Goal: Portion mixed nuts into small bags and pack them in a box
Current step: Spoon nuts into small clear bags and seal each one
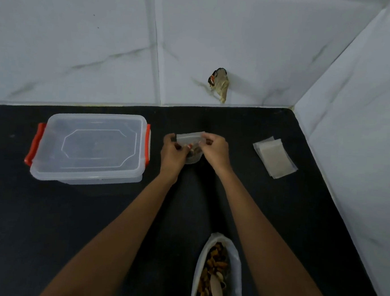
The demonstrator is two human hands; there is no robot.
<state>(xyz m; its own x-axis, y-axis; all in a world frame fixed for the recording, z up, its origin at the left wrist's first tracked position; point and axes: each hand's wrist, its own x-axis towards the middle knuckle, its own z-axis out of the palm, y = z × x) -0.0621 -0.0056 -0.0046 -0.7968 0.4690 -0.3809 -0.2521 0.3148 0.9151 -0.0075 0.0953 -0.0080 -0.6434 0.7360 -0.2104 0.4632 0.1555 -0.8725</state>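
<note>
Mid-bench, our left hand [172, 151] and right hand [215, 147] pinch the bag [188, 138] top, nuts [194, 152] sagging below; we judge an uneven seal would spill them before reaching the lidded box [91, 146] by the left edge.

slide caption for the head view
Left hand and right hand pinch the small bag between the closed box and spare bags.

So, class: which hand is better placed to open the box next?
Probably the left hand: the closed clip-lid box lies on its side, while the right hand can hold the small bag.
</note>
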